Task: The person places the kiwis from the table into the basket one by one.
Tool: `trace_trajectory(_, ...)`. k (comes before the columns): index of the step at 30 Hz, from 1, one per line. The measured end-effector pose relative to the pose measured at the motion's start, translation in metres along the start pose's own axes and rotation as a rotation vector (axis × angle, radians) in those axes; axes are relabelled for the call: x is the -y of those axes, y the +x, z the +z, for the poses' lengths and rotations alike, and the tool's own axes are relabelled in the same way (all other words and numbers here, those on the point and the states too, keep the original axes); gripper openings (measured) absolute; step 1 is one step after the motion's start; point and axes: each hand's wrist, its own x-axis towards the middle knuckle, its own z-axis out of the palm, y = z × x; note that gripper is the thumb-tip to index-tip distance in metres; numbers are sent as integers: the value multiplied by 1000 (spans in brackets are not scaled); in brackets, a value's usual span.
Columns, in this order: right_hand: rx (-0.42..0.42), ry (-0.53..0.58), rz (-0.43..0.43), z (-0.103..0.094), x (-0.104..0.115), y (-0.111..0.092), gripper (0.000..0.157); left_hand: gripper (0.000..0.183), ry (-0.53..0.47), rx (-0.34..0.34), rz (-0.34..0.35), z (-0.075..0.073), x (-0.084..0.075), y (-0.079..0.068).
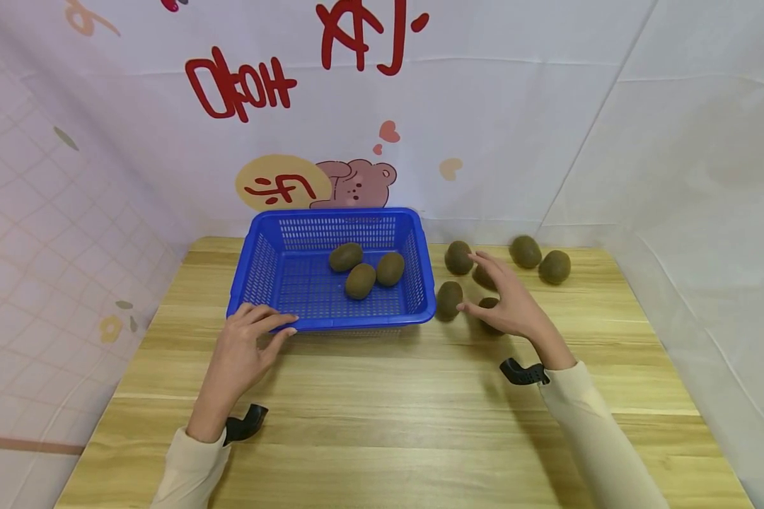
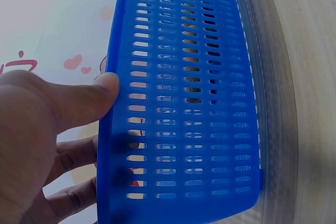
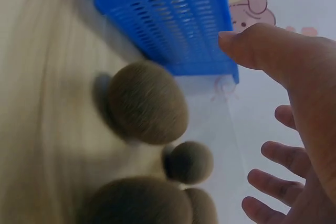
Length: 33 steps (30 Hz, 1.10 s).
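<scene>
My left hand [image 1: 245, 350] pinches the near-left rim of a blue plastic basket [image 1: 363, 323]. In the left wrist view the thumb [image 2: 102, 90] lies on the outer side and the fingers reach over the inner side. Three brown kiwis, one of them the front kiwi [image 1: 360, 281], rest on the basket floor. Right of the basket, my right hand [image 1: 509, 302] hovers with thumb and fingers spread and nothing held. Below it are several loose kiwis, some partly hidden by the hand. The kiwi nearest the basket [image 1: 449, 301] lies by the thumb tip in the head view.
Two kiwis, including the far-right kiwi [image 1: 554, 267], lie near the back right corner of the wooden table [image 1: 382, 417]. A white printed cloth [image 1: 509, 127] hangs behind the table and along both sides. The basket stands near the back edge.
</scene>
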Motion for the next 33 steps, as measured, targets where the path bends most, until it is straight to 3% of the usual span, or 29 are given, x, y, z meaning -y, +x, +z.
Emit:
trace_trajectory(12, 45, 24, 8, 7, -32, -27, 94, 22, 1, 3, -3, -1, -2, 2)
trace_trajectory(21, 99, 28, 45, 12, -44, -44, 91, 23, 2, 8, -1, -1, -1, 0)
trace_trajectory(33, 47, 53, 53, 15, -49, -47, 78, 24, 3, 10, -6, -1, -1, 1)
